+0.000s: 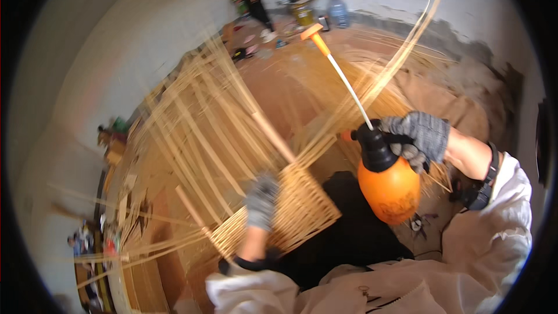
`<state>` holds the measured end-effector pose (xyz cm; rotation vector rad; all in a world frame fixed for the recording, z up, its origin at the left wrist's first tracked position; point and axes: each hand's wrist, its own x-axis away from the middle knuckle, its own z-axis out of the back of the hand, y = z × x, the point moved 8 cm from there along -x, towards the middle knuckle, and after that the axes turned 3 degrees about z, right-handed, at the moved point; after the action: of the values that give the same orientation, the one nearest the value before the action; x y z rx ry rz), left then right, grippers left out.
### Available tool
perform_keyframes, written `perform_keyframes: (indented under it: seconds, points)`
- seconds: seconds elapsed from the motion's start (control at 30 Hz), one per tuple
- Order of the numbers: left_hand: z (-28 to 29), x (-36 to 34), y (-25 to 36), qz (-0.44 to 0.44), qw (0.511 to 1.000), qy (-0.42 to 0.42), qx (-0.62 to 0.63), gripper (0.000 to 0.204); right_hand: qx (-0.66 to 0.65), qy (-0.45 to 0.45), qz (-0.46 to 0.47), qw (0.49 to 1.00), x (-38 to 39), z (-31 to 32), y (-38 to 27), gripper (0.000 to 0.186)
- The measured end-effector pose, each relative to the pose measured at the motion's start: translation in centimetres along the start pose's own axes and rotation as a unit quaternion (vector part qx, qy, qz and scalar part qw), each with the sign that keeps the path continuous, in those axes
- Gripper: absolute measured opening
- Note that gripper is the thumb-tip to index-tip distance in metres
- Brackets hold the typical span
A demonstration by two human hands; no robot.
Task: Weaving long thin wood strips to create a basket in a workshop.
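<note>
Our gloved right hand is curled round the black top of the round orange plastic sprayer, long white rod sticking up, so we'd probably keep it upright and the weaving steady. That's by our lap, flat and tightly ribbed — our left hand lies on it, too blurred to tell its grip — with thin, pale strips fanning out.
</note>
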<state>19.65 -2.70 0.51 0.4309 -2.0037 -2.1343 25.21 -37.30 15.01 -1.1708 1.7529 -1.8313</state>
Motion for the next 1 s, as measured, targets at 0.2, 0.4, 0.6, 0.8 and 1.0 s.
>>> perform_keyframes:
  seconds: [0.2, 0.4, 0.6, 0.8, 1.0]
  points:
    - [7.3, 14.6, -0.5, -0.075, 0.885, 0.458, 0.037, 0.044, 0.064, -0.079, -0.064, 0.993, -2.9, -7.9, -2.6, 0.037]
    - [17.2, 11.2, 2.6, -0.101, 0.843, 0.517, -0.108, 0.071, 0.182, -0.130, -0.087, 0.971, -8.6, -18.9, -4.5, 0.042]
    - [19.1, 9.2, 7.6, -0.127, 0.881, 0.455, 0.033, 0.019, 0.048, -0.241, 0.068, 0.967, -8.5, -24.2, -9.8, 0.030]
    - [23.6, 12.6, 17.9, -0.182, 0.942, 0.271, 0.073, 0.021, 0.354, -0.280, 0.178, 0.874, -9.2, -29.1, -10.1, 0.036]
    - [25.9, 16.9, 31.8, -0.224, 0.932, 0.263, 0.108, 0.014, 0.188, -0.319, 0.303, 0.878, -4.5, -31.4, -15.8, 0.021]
